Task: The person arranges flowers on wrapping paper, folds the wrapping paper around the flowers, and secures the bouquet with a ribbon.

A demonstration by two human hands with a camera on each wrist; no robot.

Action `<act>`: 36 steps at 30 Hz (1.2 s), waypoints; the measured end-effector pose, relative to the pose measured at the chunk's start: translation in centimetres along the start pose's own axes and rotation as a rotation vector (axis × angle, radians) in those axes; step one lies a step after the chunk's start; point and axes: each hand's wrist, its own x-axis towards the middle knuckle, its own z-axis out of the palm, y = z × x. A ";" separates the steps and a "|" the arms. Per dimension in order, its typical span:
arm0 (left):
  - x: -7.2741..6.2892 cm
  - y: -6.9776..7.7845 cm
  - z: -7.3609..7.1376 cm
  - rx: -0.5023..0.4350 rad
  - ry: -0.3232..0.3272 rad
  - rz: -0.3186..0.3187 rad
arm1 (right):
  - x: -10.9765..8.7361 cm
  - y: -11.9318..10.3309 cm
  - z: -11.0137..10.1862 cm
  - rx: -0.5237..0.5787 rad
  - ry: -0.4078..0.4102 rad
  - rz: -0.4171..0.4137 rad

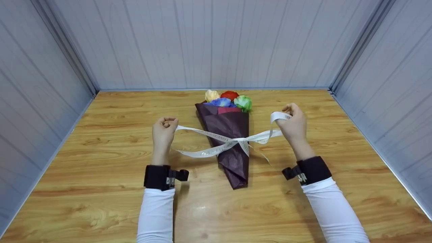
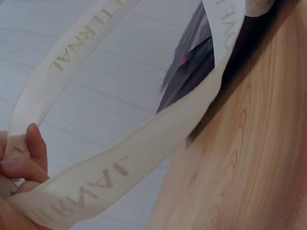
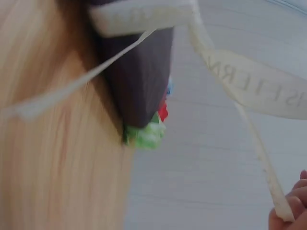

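Note:
A bouquet wrapped in dark purple paper (image 1: 224, 125) lies on the table, its flowers (image 1: 221, 101) at the far end. White ribbon (image 1: 199, 154) with gold lettering crosses over the wrap and meets in a knot or crossing (image 1: 239, 139) near its middle. To the left of the bouquet, my left hand (image 1: 163, 138) pinches a ribbon loop drawn outward. On the opposite side my right hand (image 1: 294, 126) grips another ribbon part, which curls over its fingers. In the left wrist view, the ribbon (image 2: 158, 139) runs from curled fingers (image 2: 37, 148) toward the wrap.
The wood-grain table (image 1: 101, 195) is bounded by pale panelled walls (image 1: 195, 44) at the back and both sides. A thin loose ribbon end (image 1: 263, 156) trails to the right of the wrap. Black wrist straps with cameras sit on both wrists.

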 end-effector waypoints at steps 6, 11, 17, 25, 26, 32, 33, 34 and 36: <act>0.0 -0.1 -0.1 0.004 0.021 0.011 | -0.1 0.1 -0.7 -0.362 0.038 -0.227; 0.0 -0.1 -0.4 0.029 0.052 0.024 | 0.4 1.0 -2.0 -0.497 0.134 -0.386; -0.2 0.1 -0.7 0.054 0.081 0.017 | 0.9 1.3 -3.1 -0.562 0.053 -0.319; -0.5 0.8 -1.1 0.037 -0.053 -0.043 | 0.9 1.7 -2.0 0.187 -0.430 0.190; -0.6 0.8 -1.3 0.004 -0.090 -0.050 | 0.9 1.8 -1.8 0.346 -0.482 0.265; -0.8 1.1 -1.6 -0.407 -0.359 -0.028 | 0.8 2.5 -1.3 0.865 -0.584 0.502; -0.8 1.2 -1.6 -0.478 -0.390 -0.010 | 0.8 2.6 -1.3 0.893 -0.570 0.518; -0.9 1.3 -1.6 -0.537 -0.415 0.011 | 0.8 2.7 -1.3 0.909 -0.553 0.530; -1.1 1.4 -1.7 -0.623 -0.451 0.062 | 0.8 2.7 -1.3 0.913 -0.510 0.545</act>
